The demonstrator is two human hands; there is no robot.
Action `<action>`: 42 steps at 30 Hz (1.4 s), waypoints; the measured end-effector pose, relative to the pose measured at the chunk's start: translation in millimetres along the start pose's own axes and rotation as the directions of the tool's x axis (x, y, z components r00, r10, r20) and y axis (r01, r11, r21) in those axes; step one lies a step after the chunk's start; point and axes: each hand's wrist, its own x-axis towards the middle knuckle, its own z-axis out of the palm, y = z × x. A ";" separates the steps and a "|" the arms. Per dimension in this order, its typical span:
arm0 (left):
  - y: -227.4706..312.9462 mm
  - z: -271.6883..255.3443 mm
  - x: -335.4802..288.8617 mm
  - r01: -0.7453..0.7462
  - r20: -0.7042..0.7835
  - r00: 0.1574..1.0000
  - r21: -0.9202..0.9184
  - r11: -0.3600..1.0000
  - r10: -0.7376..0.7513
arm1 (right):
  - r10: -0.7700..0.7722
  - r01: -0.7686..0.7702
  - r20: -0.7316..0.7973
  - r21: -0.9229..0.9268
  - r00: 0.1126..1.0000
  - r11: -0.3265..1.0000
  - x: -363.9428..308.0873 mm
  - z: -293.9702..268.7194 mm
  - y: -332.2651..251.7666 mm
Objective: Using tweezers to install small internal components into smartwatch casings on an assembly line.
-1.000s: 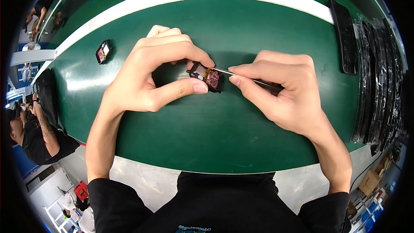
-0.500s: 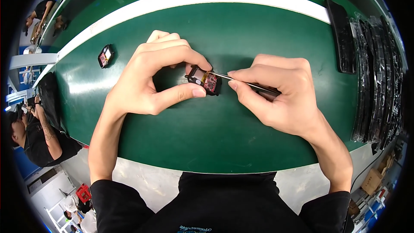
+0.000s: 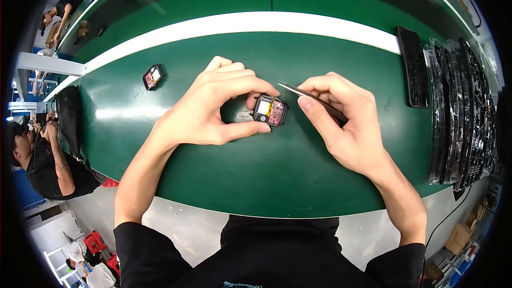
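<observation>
Between the thumb and fingers of my left hand [image 3: 216, 106] is a small black electronic device housing [image 3: 270, 111], its inside facing up. A red circuit board, a yellow strip and a silvery white block show in it. My right hand [image 3: 344, 120] is closed around dark metal tweezers [image 3: 314, 99]. Their tip points up and left, just above and beyond the housing's right corner, apart from it. A second, similar open housing [image 3: 153, 77] lies on the green table [image 3: 256, 181] to the left of my left hand.
Stacked black trays in clear plastic [image 3: 461, 112] stand along the right side, with a flat black tray [image 3: 412, 66] beside them. A white rail [image 3: 245, 24] crosses the table's far side. At the left edge, another person [image 3: 53, 154] sits near a black bag [image 3: 69, 122].
The tweezers have lifted off the housing and their tip now points more upward. My left hand still grips the housing, which is turned flatter toward view. The whole view has shifted.
</observation>
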 end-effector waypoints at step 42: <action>-29.8 -67.8 -61.6 0.709 -0.493 0.702 0.410 0.574 -0.515 | -0.154 -0.796 -0.900 -0.433 0.407 0.424 -203.7 -320.3 -63.3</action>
